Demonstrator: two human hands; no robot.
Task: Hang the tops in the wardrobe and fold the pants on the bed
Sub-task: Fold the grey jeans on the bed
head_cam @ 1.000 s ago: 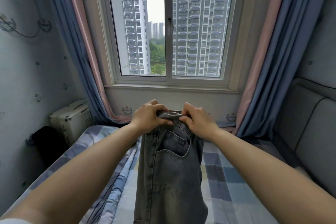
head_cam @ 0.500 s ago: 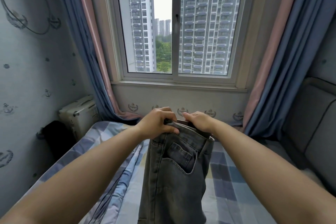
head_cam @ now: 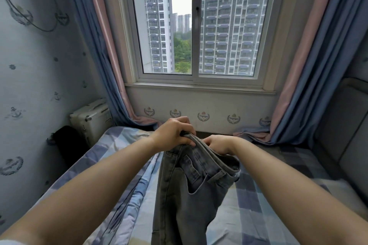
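I hold up grey jeans over the bed.

My left hand grips the top edge of the jeans, fingers curled round it. My right hand pinches the same edge just beside it. The jeans hang down over the checked bed, by the window.
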